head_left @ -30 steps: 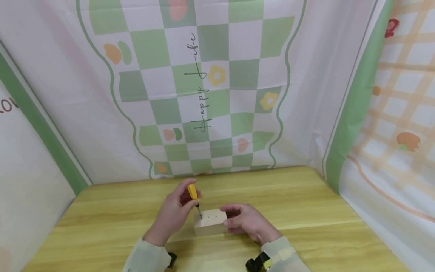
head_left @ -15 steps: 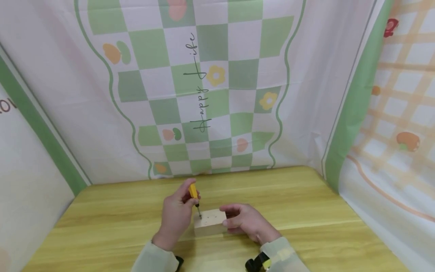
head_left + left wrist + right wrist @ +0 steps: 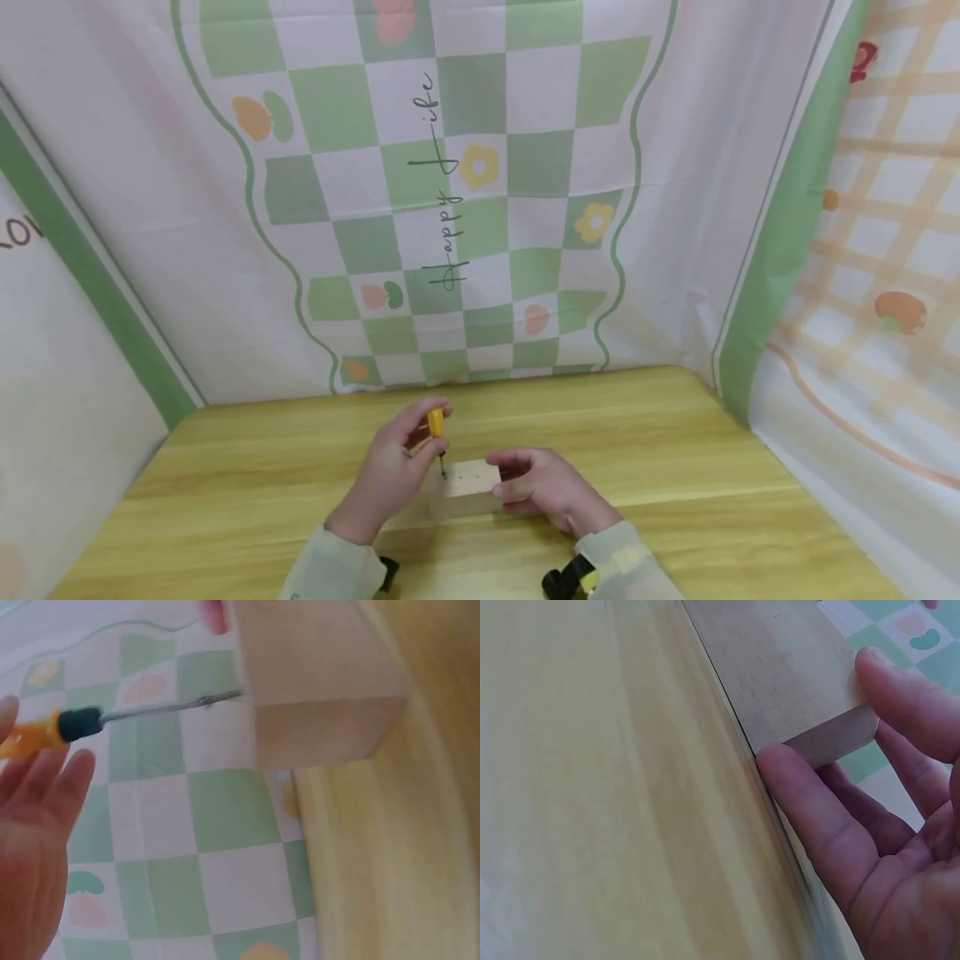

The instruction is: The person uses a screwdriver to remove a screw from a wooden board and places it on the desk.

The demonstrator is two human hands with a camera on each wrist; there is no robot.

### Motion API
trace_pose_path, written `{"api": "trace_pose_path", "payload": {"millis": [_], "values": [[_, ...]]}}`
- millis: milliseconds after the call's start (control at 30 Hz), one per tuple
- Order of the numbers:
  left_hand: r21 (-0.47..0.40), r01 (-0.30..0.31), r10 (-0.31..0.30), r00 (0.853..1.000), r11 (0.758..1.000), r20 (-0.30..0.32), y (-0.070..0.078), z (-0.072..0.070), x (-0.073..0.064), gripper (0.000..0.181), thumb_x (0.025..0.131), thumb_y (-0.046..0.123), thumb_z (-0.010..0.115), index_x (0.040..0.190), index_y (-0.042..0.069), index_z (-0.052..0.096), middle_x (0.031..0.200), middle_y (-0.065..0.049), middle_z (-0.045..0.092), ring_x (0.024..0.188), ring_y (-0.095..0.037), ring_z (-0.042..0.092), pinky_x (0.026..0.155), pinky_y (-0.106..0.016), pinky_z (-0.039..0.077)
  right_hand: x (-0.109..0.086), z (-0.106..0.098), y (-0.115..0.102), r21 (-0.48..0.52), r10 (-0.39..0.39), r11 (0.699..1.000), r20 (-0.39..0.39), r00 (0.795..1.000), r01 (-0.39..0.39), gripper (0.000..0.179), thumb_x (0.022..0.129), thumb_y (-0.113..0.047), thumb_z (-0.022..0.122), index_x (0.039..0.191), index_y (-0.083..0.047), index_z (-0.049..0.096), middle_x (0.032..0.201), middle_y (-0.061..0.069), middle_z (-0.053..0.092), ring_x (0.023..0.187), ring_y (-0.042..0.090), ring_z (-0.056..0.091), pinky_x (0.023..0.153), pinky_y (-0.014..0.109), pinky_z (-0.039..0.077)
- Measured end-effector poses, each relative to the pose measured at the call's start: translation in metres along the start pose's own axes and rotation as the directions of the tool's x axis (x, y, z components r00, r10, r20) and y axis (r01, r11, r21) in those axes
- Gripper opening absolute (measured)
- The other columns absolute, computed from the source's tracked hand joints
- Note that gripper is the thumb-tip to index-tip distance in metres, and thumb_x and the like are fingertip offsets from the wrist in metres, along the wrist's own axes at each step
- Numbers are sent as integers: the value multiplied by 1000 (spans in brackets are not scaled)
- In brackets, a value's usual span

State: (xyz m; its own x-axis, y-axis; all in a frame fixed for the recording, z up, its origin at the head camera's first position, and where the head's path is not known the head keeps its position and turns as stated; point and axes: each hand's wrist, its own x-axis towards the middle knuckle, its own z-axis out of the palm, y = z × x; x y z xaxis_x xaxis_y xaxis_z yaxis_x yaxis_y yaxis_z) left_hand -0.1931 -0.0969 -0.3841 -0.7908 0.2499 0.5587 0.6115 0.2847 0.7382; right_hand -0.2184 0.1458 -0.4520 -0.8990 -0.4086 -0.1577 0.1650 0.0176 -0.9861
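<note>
My left hand (image 3: pixel 392 467) holds a yellow-handled screwdriver (image 3: pixel 436 422) from above, its shaft pointing down. In the left wrist view the screwdriver (image 3: pixel 79 724) has a dark collar and a thin metal shaft. Its tip meets a small screw (image 3: pixel 223 697) that stands up from the face of a pale wooden block (image 3: pixel 322 660). The wooden block (image 3: pixel 471 492) lies on the table, with the screw near its left end and several small dark marks on top. My right hand (image 3: pixel 551 487) grips the block's right end, thumb and fingers on opposite sides, as the right wrist view also shows.
The wood-grain table (image 3: pixel 637 442) extends around the block. A green-and-white checked cloth (image 3: pixel 465 225) hangs behind it, with more printed cloth at both sides. Dark wrist-worn devices, such as the right one (image 3: pixel 568 577), sit below the sleeves.
The screwdriver's handle has swung a little to the right and stands more upright, my left hand shifting with it. My right hand and the block stay in place.
</note>
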Motion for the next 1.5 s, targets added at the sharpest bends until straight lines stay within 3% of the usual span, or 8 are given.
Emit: {"api": "trace_pose_path", "payload": {"millis": [167,600,967,1067,1200,1333,1400,1500], "values": [[-157,54,-37,993,986,111,0,-6,6,44,95,-6,61,135,12,59,115,-10,67,101,-27,68,83,-42,58,0,0,1,3,-10,1000,2,1000,10,55,82,1,79,133,1,60,124,18,59,100,29,64,84,46,57],[-210,60,-28,988,976,151,-1,-12,12,38,95,0,63,133,6,63,111,-11,69,98,-28,69,85,-37,57,-3,1,0,8,-11,1000,-2,1000,11,56,81,1,79,133,1,60,125,18,58,100,30,64,84,46,57],[-102,45,-57,992,994,-113,5,4,10,29,89,-4,69,114,10,75,91,-3,73,83,-20,71,72,-30,60,0,0,2,3,1,1000,-20,1000,-1,53,81,1,80,131,0,62,121,16,60,98,28,65,81,45,58],[-5,19,-20,973,1000,-229,8,13,9,29,85,-3,73,110,9,76,89,-4,74,80,-17,71,68,-27,59,0,0,2,6,3,1000,-22,1000,-3,52,81,2,80,131,0,62,121,16,61,98,28,65,80,45,58],[195,11,63,926,981,-371,12,25,8,28,82,-1,78,109,8,77,87,-4,74,76,-13,70,63,-26,59,0,-1,2,8,1,1000,-24,1000,-1,51,82,2,79,131,1,63,119,15,63,98,28,65,80,44,59],[304,28,113,893,952,-435,15,32,7,34,81,-2,79,113,8,75,86,-3,73,71,-11,66,60,-28,57,0,-1,2,12,-2,1000,-19,1000,2,51,82,3,78,131,1,62,118,16,63,98,28,65,80,44,58],[293,16,111,906,956,-409,14,31,7,38,82,-4,77,118,8,74,87,-3,72,70,-10,63,59,-27,57,-1,-1,2,16,-2,1000,-9,1000,2,51,83,3,78,131,2,62,117,16,63,97,29,65,80,44,58],[233,-17,92,945,972,-313,12,24,7,42,86,-5,75,125,11,71,89,-4,68,71,-12,61,61,-25,56,-3,0,1,22,0,1000,8,1000,0,50,84,3,77,131,2,61,117,17,62,98,30,65,81,45,58]]}}
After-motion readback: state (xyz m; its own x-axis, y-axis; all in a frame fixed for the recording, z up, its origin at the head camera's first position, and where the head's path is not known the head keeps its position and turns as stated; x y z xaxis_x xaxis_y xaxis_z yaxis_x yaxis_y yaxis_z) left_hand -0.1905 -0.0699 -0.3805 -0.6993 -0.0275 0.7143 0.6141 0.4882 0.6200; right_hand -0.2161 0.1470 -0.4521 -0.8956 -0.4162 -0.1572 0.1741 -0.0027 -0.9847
